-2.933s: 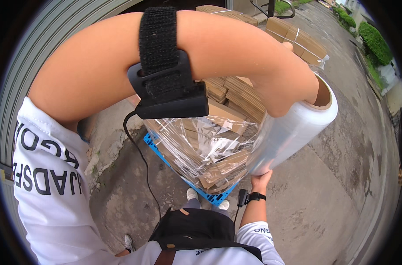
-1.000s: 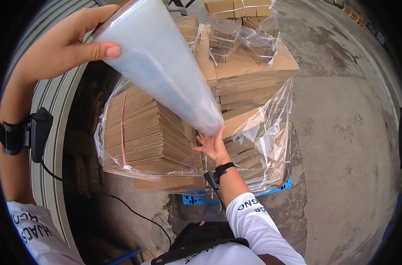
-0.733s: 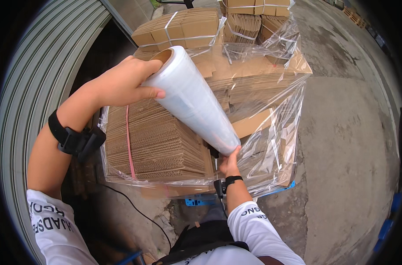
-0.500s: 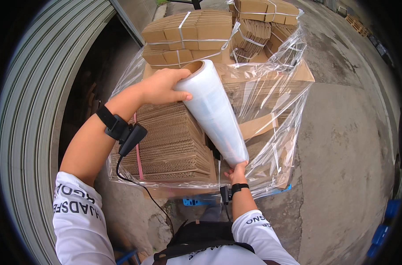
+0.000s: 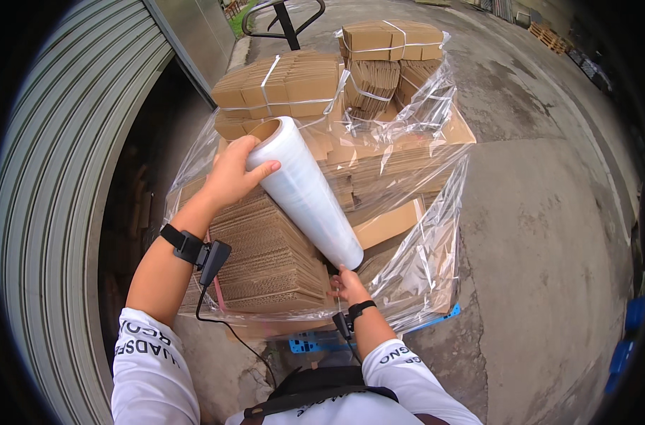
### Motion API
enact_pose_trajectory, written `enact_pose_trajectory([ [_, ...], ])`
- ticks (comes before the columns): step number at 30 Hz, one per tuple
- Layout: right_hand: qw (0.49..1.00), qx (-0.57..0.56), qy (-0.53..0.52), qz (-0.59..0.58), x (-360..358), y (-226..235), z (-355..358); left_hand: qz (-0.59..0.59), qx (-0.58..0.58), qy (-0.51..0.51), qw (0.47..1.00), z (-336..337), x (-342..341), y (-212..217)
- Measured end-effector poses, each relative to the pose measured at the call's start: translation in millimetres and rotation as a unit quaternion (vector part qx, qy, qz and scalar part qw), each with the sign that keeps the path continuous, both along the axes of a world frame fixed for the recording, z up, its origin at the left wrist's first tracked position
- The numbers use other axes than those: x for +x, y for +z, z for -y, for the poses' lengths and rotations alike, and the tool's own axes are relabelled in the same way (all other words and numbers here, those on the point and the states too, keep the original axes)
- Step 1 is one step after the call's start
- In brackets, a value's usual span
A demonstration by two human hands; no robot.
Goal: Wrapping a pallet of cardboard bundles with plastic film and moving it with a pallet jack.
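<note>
Head view: left hand [image 5: 232, 173] grips top end of stretch film roll [image 5: 305, 193], right hand [image 5: 349, 285] holds bottom, over stacked cardboard [image 5: 269, 255]; loose grip could drop roll, snagged film [image 5: 422, 255] might tear.

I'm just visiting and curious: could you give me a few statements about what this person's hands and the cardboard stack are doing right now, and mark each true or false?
1. The left hand grips the upper end of the roll of clear stretch film. True.
2. The right hand is at the roll's lower end. True.
3. The roll lies flat on the concrete ground. False: it is held tilted above the stacked flattened cardboard.
4. The cardboard bundles at the far side are loose and unstrapped. False: pale straps bind them.
5. Clear film already hangs around the stack. True.
</note>
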State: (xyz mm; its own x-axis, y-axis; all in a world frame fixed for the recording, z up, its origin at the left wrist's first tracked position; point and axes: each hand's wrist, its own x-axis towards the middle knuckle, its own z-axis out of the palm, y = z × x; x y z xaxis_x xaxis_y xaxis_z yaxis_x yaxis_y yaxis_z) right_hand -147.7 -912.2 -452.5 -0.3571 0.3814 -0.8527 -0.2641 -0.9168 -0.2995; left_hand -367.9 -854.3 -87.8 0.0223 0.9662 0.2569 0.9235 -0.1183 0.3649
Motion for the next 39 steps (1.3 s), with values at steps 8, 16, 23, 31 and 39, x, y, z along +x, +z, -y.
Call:
enact_pose_trajectory([
  [8,0.963,0.253,0.046,0.086,110,108,28,-0.100,-0.141,0.084,0.981,-36,0,-66],
  [16,0.900,0.207,0.127,0.362,391,205,157,-0.076,-0.150,0.041,0.985,-33,-13,-44],
  [23,0.923,0.345,0.087,-0.146,440,226,167,0.132,-0.247,-0.235,0.931,154,208,135],
  [31,0.911,0.212,0.337,-0.110,655,121,118,0.510,-0.568,-0.107,0.637,110,489,-122],
  [39,0.826,0.274,0.196,0.452,840,208,8,0.054,-0.691,-0.068,0.717,64,584,-329],
])
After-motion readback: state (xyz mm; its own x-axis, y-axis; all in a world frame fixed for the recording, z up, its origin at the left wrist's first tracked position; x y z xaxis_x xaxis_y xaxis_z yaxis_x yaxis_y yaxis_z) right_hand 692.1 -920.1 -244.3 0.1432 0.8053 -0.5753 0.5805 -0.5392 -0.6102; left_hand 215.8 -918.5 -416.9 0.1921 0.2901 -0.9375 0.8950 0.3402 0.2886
